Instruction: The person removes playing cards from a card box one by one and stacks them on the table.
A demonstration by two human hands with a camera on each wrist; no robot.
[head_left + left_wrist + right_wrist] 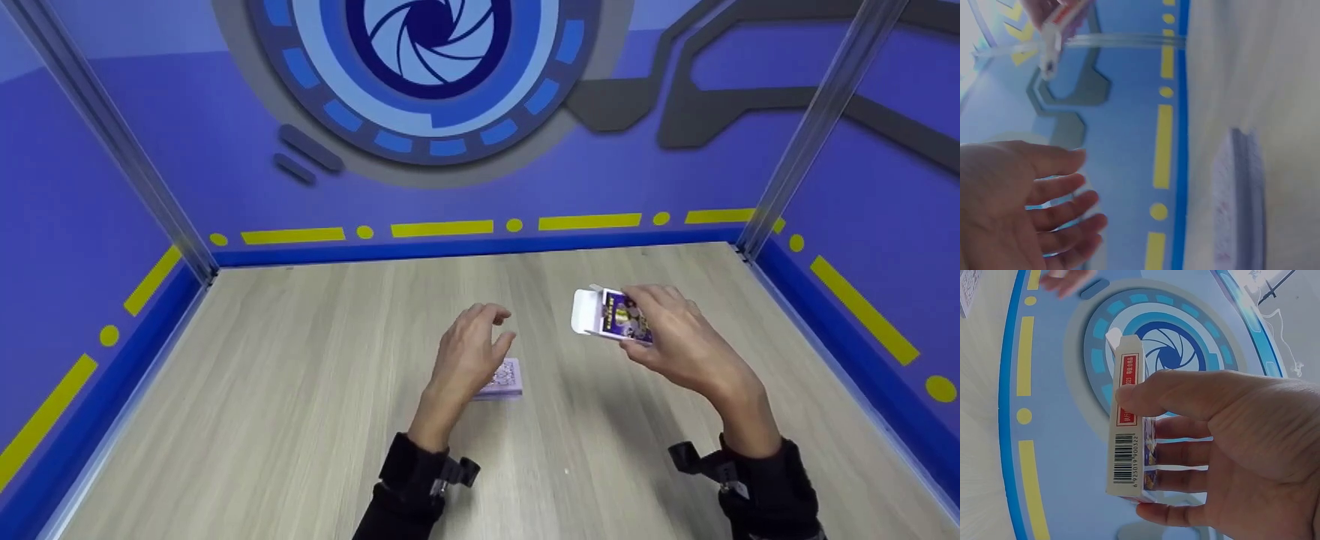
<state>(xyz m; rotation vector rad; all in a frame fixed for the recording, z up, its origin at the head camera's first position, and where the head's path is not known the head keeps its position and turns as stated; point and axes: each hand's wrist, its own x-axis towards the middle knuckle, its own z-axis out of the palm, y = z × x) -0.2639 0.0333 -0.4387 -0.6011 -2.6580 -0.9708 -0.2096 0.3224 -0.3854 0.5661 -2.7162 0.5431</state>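
My right hand (686, 341) grips a small card box (626, 316) above the table, its white end flap folded out toward the left. In the right wrist view the thumb presses the side of the box (1124, 461) with the barcode and red label, and the fingers wrap the far side. A deck of playing cards (507, 379) with a patterned purple-and-white back lies on the table, partly hidden by my left hand (469, 349). That hand hovers over the deck with loosely bent fingers and holds nothing; the left wrist view shows the deck (1238, 202) apart from its fingers.
The light wood table (300, 390) is bounded by a purple back wall (187, 142) and by side walls with yellow marks. Metal posts (817, 127) stand at the back corners. Black straps with small cameras (765, 480) are on both wrists.
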